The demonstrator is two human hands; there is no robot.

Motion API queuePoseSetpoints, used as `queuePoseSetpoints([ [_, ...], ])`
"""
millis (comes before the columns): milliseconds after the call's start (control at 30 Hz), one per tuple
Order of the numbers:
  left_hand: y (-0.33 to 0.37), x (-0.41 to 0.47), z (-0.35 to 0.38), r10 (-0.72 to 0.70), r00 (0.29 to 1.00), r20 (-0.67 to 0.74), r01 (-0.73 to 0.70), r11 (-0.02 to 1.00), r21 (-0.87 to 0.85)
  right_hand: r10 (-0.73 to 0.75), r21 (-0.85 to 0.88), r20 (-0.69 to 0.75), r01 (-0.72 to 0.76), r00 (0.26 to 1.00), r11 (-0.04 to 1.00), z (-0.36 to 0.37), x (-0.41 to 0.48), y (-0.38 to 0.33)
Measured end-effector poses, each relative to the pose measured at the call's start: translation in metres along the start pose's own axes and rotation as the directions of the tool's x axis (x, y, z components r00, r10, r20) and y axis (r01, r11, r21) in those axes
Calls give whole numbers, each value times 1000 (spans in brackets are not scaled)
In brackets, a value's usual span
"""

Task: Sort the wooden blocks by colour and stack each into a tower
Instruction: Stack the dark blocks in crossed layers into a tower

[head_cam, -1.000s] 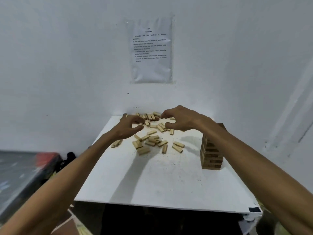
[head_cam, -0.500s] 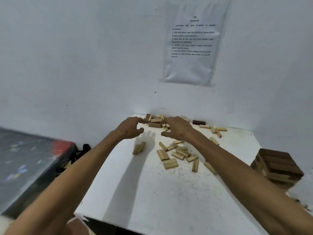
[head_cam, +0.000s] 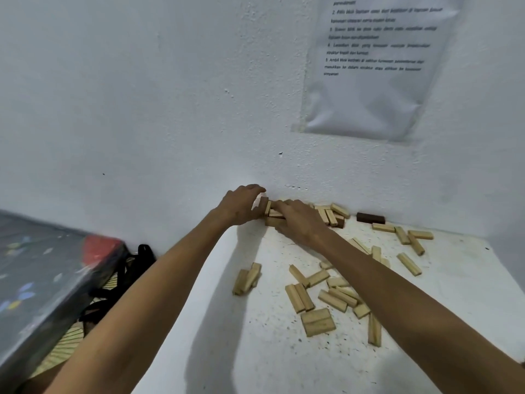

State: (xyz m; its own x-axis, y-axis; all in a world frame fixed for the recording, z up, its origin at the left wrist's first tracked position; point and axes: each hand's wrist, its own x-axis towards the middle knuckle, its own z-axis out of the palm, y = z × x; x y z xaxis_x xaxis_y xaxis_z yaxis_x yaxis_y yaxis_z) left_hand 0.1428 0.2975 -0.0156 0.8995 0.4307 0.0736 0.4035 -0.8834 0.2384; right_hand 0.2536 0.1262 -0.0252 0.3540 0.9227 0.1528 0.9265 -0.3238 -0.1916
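We have reached the table's (head_cam: 255, 351) far edge: left hand (head_cam: 241, 207) seemingly grips the pale block pile (head_cam: 274, 220), right hand (head_cam: 301, 223) lies flat on it.

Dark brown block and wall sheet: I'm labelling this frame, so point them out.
dark brown block (head_cam: 370, 218), head view, middle of its long side.
wall sheet (head_cam: 366, 106), head view, blank lower part.
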Motion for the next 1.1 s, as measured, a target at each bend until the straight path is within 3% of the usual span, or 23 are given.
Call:
queuePoseSetpoints([
  [233,-14,13,19,65,997,41,-64,998,-14,3,11,-141,-1,990,1000,17,-3,5],
  [467,-10,-8,16,40,999,-34,-40,999,2,51,190,-242,-4,969,982,1,-25,-3],
  [667,13,-60,-2,58,995,-84,-66,994,-89,75,316,-266,13,961,949,-28,-85,-19],
  [833,48,-127,-8,136,987,-92,-141,988,-59,91,326,-230,-11,969,945,-42,-159,-35],
  [1100,109,-247,23,211,975,-74,-221,956,-192,103,323,-14,-93,995,942,-39,-283,-43],
])
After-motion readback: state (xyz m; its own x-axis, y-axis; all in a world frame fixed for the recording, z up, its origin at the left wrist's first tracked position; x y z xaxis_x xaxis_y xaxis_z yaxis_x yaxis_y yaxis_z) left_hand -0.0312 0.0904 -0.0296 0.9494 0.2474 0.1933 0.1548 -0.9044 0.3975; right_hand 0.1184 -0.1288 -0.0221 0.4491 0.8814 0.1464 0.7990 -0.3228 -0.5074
